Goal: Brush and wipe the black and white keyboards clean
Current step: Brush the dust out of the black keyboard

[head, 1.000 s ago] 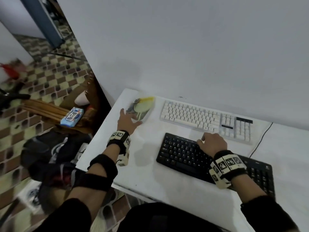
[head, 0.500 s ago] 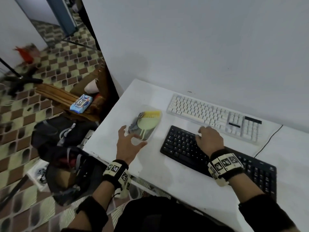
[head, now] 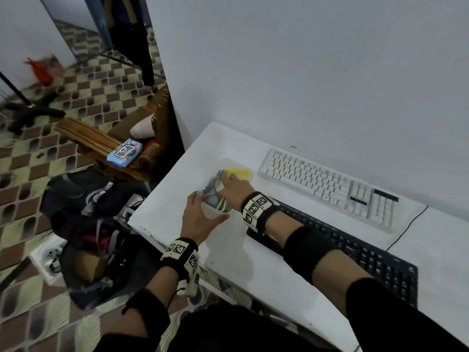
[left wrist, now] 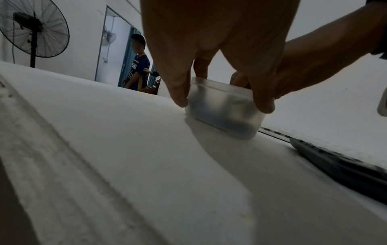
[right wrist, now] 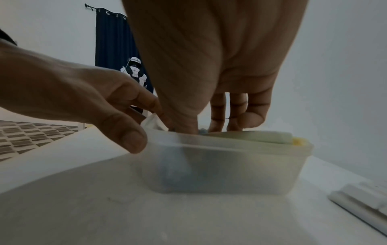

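A clear plastic container point(head: 223, 162) stands on the white table point(head: 253, 262), left of both keyboards. In it lie a brush point(head: 241, 172) with yellow bristles and a grey-blue cloth point(head: 210, 190). My left hand point(head: 209, 207) grips the container's near end point(left wrist: 224, 112) between thumb and fingers. My right hand point(head: 225, 184) reaches into it from above. Its thumb and curled fingers point(right wrist: 240, 119) close on the pale green brush point(right wrist: 261, 137). The white keyboard point(head: 324, 184) lies by the wall. In front of it, the black keyboard point(head: 368, 257) runs under my right forearm.
The table's left edge point(head: 162, 189) drops to bags point(head: 83, 224) on the tiled floor. A blue wipes pack point(head: 124, 151) lies on a wooden chair. A thin cable point(head: 406, 229) runs off the white keyboard. A person point(left wrist: 138, 63) stands in a doorway beyond a fan point(left wrist: 33, 29).
My right hand left the black keyboard and moved left into the container. My left hand closed on the container's near end. The container slid nearer during the earlier frames.
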The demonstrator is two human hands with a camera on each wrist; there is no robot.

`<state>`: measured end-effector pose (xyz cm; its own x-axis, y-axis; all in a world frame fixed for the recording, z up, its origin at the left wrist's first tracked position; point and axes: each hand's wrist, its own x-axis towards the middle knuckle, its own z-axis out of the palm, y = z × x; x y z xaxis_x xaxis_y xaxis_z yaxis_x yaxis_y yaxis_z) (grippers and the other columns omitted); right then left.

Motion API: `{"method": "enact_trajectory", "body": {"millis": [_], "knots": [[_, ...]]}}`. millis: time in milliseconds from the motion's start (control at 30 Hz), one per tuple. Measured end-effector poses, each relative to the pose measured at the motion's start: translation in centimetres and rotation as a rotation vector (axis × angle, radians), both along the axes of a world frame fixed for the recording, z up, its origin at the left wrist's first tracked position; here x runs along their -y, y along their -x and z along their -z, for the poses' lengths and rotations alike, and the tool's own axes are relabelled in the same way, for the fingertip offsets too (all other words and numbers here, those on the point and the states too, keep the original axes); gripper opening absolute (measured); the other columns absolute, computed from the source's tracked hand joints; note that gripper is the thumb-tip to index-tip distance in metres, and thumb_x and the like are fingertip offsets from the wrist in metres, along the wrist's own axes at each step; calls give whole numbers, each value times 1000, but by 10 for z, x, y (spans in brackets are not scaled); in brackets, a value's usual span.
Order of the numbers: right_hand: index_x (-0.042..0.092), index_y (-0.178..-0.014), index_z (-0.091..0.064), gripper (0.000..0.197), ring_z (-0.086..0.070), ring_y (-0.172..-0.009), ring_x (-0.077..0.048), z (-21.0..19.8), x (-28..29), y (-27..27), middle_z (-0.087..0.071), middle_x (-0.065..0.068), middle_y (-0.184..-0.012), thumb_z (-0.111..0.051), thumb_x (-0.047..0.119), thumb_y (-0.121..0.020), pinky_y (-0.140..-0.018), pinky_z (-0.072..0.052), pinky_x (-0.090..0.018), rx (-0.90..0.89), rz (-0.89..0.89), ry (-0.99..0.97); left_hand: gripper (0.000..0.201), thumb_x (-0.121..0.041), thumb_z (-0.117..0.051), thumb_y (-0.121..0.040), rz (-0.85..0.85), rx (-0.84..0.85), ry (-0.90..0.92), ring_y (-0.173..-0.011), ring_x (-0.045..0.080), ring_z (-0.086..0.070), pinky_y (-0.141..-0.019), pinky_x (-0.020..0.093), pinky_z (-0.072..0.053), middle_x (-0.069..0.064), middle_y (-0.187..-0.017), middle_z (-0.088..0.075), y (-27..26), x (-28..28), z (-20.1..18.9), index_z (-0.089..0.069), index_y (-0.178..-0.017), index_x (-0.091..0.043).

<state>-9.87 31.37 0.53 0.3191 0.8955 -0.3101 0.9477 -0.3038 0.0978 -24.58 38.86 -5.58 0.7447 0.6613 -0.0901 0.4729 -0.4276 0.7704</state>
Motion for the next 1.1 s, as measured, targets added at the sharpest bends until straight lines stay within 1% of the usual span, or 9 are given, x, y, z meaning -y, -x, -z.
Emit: {"method": "enact_trajectory", "body": {"millis": [100,233,467,567,667,767,833,900,1100], "knots": [[18,-137,-59,35,-32,-138,-37,6,2,0,-31,-16,-155,-51,23,-103,-94,-48,-44,30,2,-75,84,-46,-93,-68,-5,27,-11,-138,21,-43,-108,29,-38,4,-149,-43,0,-1,1,-55,-136,-13],[21,-131,-62,37,-49,-112,-35,-2,34,-5,-55,-13,-126,-57,10,-96,-83,-51,-46,-92,55,-510,89,-44,-95,-67,-20,20,-47,-135,22,-46,-106,30,-39,6,-148,-44,-5,-3,-1,-54,-138,-10],[24,-122,-66,22,-63,-100,-9,-28,130,-25,-68,6,-116,-55,19,-104,-82,-50,-20,-403,453,-1227,91,-36,-94,-70,7,50,-144,-149,37,-30,-114,48,-40,18,-163,-19,-19,2,-6,-46,-142,-8],[27,-120,-63,18,-67,-94,2,-27,172,-41,-72,9,-105,-58,22,-103,-71,-53,-15,-487,683,-1281,53,-20,-74,-78,77,264,-418,-141,37,-36,-111,45,-37,19,-151,-38,-25,31,-17,-56,-127,-7],[20,-112,-61,12,-69,-95,-3,-12,212,-58,-71,10,-102,-61,23,-101,-76,-55,-24,-530,892,-1299,30,-10,-66,-83,322,269,-315,-115,12,-51,-92,35,-48,-1,-127,-51,-38,62,-25,-61,-112,-19],[16,-108,-58,13,-68,-96,-15,2,253,-69,-71,1,-103,-62,26,-100,-79,-55,-31,-585,1146,-1247,36,-15,-63,-93,475,91,-166,-117,20,-55,-100,40,-49,4,-132,-54,-59,75,-12,-58,-128,-12],[17,-106,-61,15,-67,-99,-19,9,285,-71,-70,0,-103,-63,30,-97,-83,-54,-32,-540,1327,-1190,55,-23,-64,-97,461,-119,-72,-132,32,-51,-112,44,-42,14,-144,-50,-76,78,-7,-47,-145,-2],[18,-105,-65,20,-67,-102,-23,16,319,-70,-70,1,-100,-66,34,-94,-87,-52,-33,-492,1495,-1128,60,-28,-65,-98,398,-219,22,-131,35,-53,-110,45,-43,16,-144,-52,-89,81,-4,-44,-147,-1],[21,-105,-60,35,-60,-108,-32,30,393,-52,-67,-5,-108,-61,52,-90,-98,-48,-47,-341,1735,-906,17,-24,-65,-96,322,-231,98,-90,28,-63,-77,36,-47,2,-92,-65,-115,86,-4,-56,-94,-9]]}}
